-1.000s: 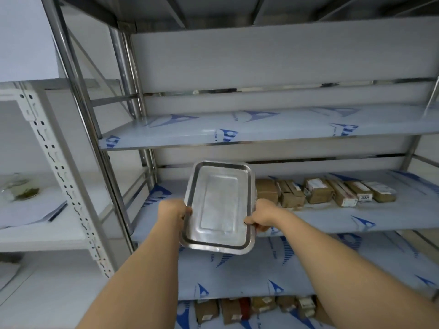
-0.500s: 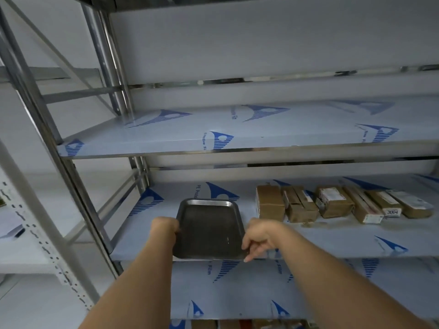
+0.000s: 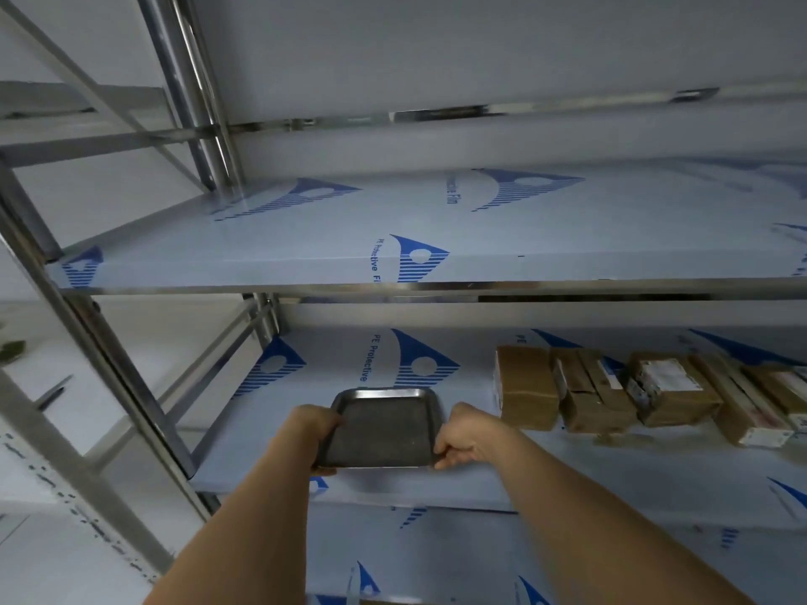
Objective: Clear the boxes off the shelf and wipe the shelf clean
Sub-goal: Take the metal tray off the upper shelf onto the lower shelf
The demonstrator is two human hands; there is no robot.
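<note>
A rectangular steel tray (image 3: pixel 382 425) lies flat on the middle shelf (image 3: pixel 270 451), near its front left. My left hand (image 3: pixel 312 425) grips the tray's left rim and my right hand (image 3: pixel 463 436) grips its right rim. To the right of the tray, a row of several brown cardboard boxes (image 3: pixel 528 388) stands along the same shelf, running off the right edge of the view; some carry white labels (image 3: pixel 668 375). The shelf surface is covered in pale film with blue logos.
An upper shelf (image 3: pixel 305 255) hangs just above, bare in view. Steel uprights (image 3: pixel 113 386) and cross braces stand at the left. Another shelf (image 3: pixel 436 556) lies below the tray's shelf. A white rack (image 3: pixel 52 486) stands at the far left.
The tray went from being held up and tilted toward me to lying flat on the middle shelf. Both hands stayed on its rims. My view moved closer to the shelf.
</note>
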